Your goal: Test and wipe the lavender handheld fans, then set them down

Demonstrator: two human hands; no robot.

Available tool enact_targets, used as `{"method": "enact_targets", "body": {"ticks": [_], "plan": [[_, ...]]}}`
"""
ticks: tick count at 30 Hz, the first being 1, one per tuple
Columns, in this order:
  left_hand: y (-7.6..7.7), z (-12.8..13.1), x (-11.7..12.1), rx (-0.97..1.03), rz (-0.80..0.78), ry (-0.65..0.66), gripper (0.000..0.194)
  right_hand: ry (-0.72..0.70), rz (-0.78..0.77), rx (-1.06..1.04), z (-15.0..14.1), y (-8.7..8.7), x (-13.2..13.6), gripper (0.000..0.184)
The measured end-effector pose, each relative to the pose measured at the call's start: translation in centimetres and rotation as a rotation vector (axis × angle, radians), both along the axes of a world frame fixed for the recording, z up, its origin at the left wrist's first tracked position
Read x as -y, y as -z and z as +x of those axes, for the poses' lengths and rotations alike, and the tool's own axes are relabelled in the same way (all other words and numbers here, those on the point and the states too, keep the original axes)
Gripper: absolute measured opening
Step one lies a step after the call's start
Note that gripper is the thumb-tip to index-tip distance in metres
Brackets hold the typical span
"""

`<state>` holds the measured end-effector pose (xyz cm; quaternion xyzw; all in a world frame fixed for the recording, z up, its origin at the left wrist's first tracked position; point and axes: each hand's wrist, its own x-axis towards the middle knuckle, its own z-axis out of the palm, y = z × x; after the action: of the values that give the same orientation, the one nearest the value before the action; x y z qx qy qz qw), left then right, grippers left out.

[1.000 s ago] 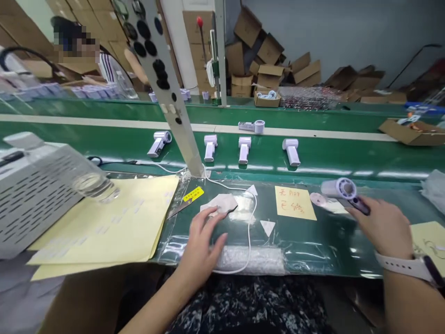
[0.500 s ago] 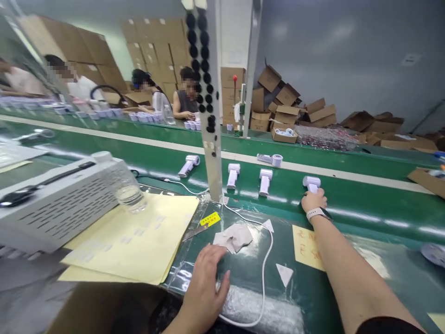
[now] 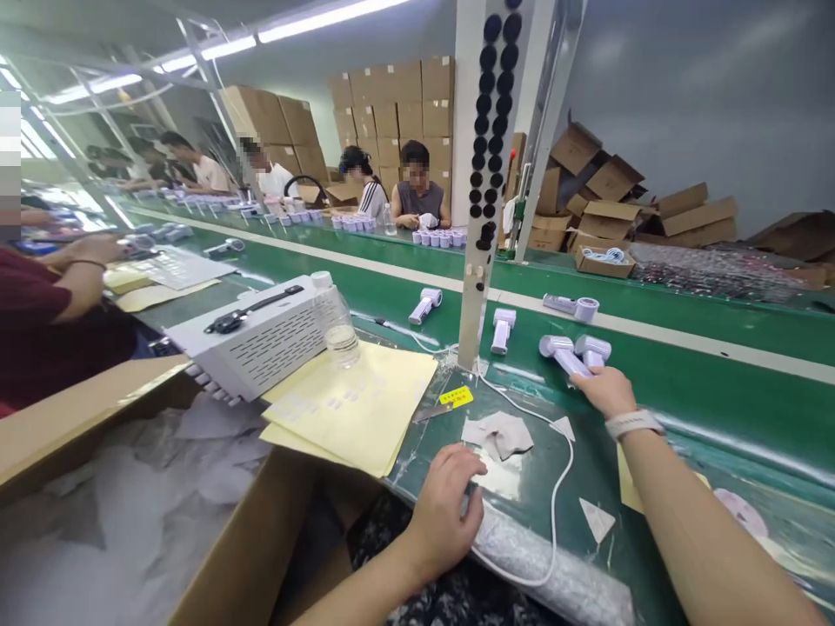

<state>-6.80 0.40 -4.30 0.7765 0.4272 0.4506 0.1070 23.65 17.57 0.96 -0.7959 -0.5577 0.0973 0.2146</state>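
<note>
My right hand reaches over the green conveyor belt, with its fingers closed around the handle of a lilac handheld fan. A second lilac fan lies tilted right against it, its handle end at my fingertips; I cannot tell whether I grip that one too. My left hand rests near the bench edge, empty, fingers loosely bent and the thumb apart. Just beyond it is a crumpled pale cloth. More fans lie on the belt: one by the post, one left of it, and one farther back.
An upright metal post with black discs stands between bench and belt. A white cable loops over the bench. Left are yellow sheets, a clear bottle, a grey vented box and an open carton. Co-workers sit across the belt.
My view has swung left. My right hand has moved left along the belt with its fan, which now sits against another fan. My left hand stays near the bench edge.
</note>
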Motion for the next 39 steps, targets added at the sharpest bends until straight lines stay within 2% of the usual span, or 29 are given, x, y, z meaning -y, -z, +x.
{"method": "enact_targets", "body": {"ticks": [2, 4, 6, 8, 10, 11, 13, 15, 17, 19, 21, 23, 25, 27, 30, 32, 33, 35, 39], "plan": [[-0.5, 0.4, -0.3, 0.083, -0.179, 0.042, 0.021, -0.045, -0.014, -0.078, 0.7, -0.9, 3.2, 0.043], [-1.7, 1.7, -0.8, 0.24, -0.42, 0.136, 0.026, -0.105, -0.022, -0.149, -0.2, -1.3, 7.1, 0.052], [-3.3, 3.6, -1.4, 0.578, -0.636, 0.277, 0.046, -0.228, 0.033, -0.207, -2.7, -1.5, 11.2, 0.054], [-4.8, 5.5, -1.9, 1.059, -0.795, 0.411, 0.065, -0.414, 0.201, -0.238, -5.9, -1.4, 15.0, 0.053], [-5.6, 6.3, -2.2, 1.39, -0.892, 0.423, 0.071, -0.537, 0.307, -0.215, -8.7, -1.3, 17.8, 0.056], [-5.7, 6.2, -2.2, 1.474, -0.931, 0.416, 0.071, -0.584, 0.325, -0.204, -9.7, -1.4, 18.7, 0.059], [-5.4, 4.9, -2.3, 1.518, -1.008, 0.429, 0.069, -0.683, 0.279, -0.236, -10.9, -1.9, 19.4, 0.055], [-4.8, 2.8, -2.3, 1.514, -1.026, 0.423, 0.068, -0.725, 0.144, -0.318, -11.6, -2.4, 18.7, 0.036], [-4.3, 0.7, -2.4, 1.511, -0.939, 0.345, 0.067, -0.662, -0.015, -0.323, -12.7, -2.5, 17.3, 0.035], [-4.2, -1.0, -2.5, 1.492, -0.806, 0.25, 0.066, -0.586, -0.117, -0.247, -14.6, -1.9, 15.9, 0.028], [-4.5, -2.2, -2.6, 1.456, -0.701, 0.192, 0.066, -0.583, -0.151, -0.186, -16.7, -0.7, 15.0, 0.014], [-5.0, -2.8, -2.7, 1.425, -0.612, 0.161, 0.067, -0.611, -0.163, -0.196, -18.2, 0.4, 14.8, 0.01], [-5.6, -3.1, -2.8, 1.408, -0.542, 0.148, 0.068, -0.657, -0.179, -0.242, -18.4, 0.9, 15.2, 0.013], [-6.1, -2.9, -2.8, 1.414, -0.532, 0.164, 0.068, -0.737, -0.218, -0.328, -17.4, 0.6, 15.9, 0.014], [-6.7, -2.0, -2.8, 1.447, -0.596, 0.247, 0.07, -0.776, -0.337, -0.794, -15.4, -0.4, 17.4, 0.012], [-7.1, -1.1, -2.9, 1.463, -0.598, 0.298, 0.071, -0.699, -0.4, -1.089, -14.5, -0.9, 18.3, 0.028], [-7.3, -0.7, -2.9, 1.469, -0.587, 0.313, 0.071, -0.662, -0.415, -1.149, -14.3, -1.1, 18.8, 0.034], [-7.6, 0.1, -3.0, 1.478, -0.575, 0.337, 0.07, -0.633, -0.399, -1.131, -14.3, -1.1, 19.5, 0.035], [-7.8, 1.0, -2.9, 1.479, -0.621, 0.385, 0.071, -0.651, -0.243, -1.232, -15.0, -0.6, 20.4, 0.038]]}}
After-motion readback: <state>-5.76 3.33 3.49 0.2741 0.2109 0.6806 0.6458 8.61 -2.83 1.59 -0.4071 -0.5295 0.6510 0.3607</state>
